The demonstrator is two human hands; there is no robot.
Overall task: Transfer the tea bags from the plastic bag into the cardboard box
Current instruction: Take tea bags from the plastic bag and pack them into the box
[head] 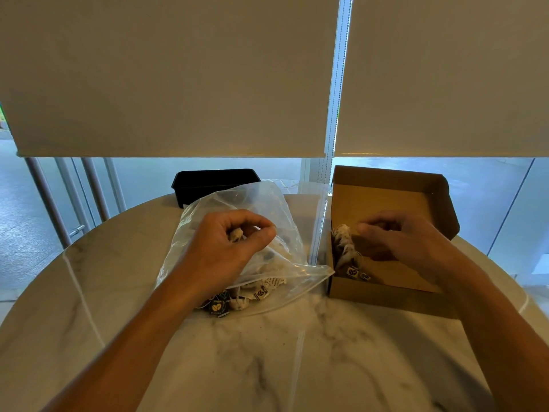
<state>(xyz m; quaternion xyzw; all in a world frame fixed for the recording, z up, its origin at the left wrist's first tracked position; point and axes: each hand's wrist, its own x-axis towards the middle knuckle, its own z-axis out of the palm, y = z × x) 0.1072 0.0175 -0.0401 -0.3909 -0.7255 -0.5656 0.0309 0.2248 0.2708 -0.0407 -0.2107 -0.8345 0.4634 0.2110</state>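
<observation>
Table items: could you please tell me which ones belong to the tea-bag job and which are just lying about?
In use: plastic bag, tea bags, cardboard box, left hand pinching a tea bag, right hand.
Lying about: black tray.

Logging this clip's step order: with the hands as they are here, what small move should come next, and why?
Probably carry the left hand across to the cardboard box. It pinches a tea bag above the plastic bag, while the right hand is already at the row of tea bags along the box's left wall.
</observation>
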